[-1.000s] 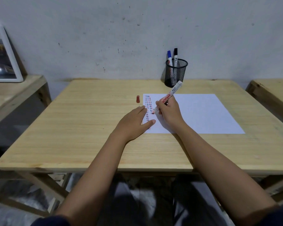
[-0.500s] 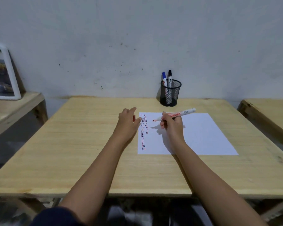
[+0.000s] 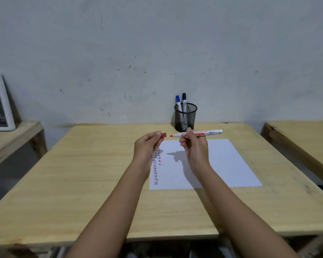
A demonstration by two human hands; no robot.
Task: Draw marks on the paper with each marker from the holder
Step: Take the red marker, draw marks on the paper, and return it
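My right hand point(image 3: 194, 151) holds the uncapped red marker point(image 3: 209, 133) level above the white paper point(image 3: 222, 164), its tip pointing left. My left hand point(image 3: 147, 144) pinches the red cap point(image 3: 163, 135) a short gap from that tip, mouth toward it. Columns of short red, blue and black dashes point(image 3: 157, 164) run down the paper's left side, partly hidden by my left hand. A black mesh holder point(image 3: 185, 118) stands at the table's far edge with a blue marker point(image 3: 178, 103) and a black marker point(image 3: 184, 101) in it.
The paper lies on a wooden table point(image 3: 82, 183) against a grey wall. A lower wooden bench point(image 3: 13, 135) with a white-framed picture point(image 3: 0, 103) stands on the left. Another wooden table point(image 3: 306, 138) is on the right.
My left hand left the paper, took the red cap off the table and raised it. My right hand lifted the red marker off the paper and turned it level toward the cap.
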